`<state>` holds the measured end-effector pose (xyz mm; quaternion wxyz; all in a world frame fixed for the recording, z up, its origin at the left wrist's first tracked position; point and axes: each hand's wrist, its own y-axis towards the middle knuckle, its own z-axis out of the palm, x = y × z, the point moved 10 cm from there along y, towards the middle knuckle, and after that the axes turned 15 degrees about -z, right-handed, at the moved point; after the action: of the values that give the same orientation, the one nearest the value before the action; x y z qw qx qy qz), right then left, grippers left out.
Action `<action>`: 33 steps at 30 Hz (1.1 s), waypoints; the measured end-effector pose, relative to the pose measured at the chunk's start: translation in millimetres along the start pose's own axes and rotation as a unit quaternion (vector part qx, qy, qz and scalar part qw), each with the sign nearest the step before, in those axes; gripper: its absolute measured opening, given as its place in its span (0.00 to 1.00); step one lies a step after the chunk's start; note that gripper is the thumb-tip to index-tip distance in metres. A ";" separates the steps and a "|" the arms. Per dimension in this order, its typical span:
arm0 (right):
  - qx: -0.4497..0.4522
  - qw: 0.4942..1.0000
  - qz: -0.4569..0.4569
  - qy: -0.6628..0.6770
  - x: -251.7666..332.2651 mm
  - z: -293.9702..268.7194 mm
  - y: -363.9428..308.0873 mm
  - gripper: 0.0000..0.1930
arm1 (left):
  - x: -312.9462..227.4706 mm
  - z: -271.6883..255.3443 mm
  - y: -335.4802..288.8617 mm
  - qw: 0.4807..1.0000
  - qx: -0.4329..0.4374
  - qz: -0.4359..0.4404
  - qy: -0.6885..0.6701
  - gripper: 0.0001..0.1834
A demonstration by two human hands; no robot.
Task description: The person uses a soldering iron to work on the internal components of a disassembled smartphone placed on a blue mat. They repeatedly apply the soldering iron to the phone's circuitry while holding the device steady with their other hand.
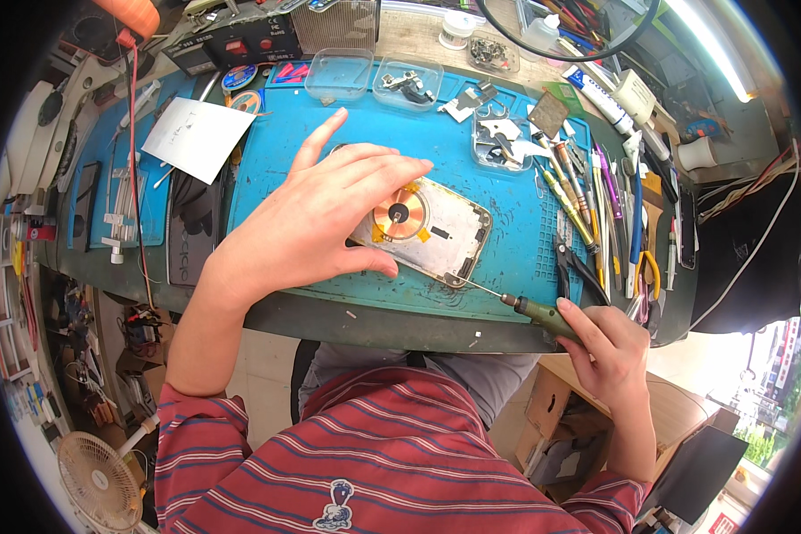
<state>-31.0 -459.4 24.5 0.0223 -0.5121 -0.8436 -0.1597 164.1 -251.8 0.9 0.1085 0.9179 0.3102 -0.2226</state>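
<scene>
A phone back housing (pixel 449 233) lies tilted on the blue work mat, a copper charging coil (pixel 400 214) showing on its inner side. My left hand (pixel 325 209) spans the housing, the thumb along its near edge and fingers over its far edge, covering its left end. One finger stretches away from the rest. In my right hand (pixel 610 351) is a green-handled tool (pixel 547 315) with a thin metal shaft. Its tip reaches the housing's near right corner; whether it touches cannot be made out. Black-handled pliers (pixel 578 270) lie just beyond that hand.
Clear plastic boxes (pixel 408 82) with small parts stand at the back. Tweezers, brushes and drivers (pixel 610 191) crowd the right side. White paper (pixel 198 138) and a dark flat case (pixel 196 222) lie at left. The bench edge (pixel 347 331) runs before me.
</scene>
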 end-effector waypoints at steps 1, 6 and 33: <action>0.000 1.000 -0.001 -0.001 -0.3 -0.3 -0.5 0.33 | 0.0 -0.1 -0.1 1.000 0.000 0.000 0.000 0.58; 0.008 1.000 -0.006 -0.007 0.3 0.6 -2.3 0.33 | 0.8 0.8 0.2 1.000 0.002 -0.002 0.001 0.58; 0.013 1.000 -0.016 -0.005 0.8 2.2 -0.8 0.34 | 0.0 -0.1 -0.1 1.000 -0.001 -0.001 0.001 0.58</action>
<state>-31.8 -458.4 22.5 0.0217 -0.4988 -0.8539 -0.1468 164.0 -251.6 1.1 0.1086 0.9175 0.3116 -0.2219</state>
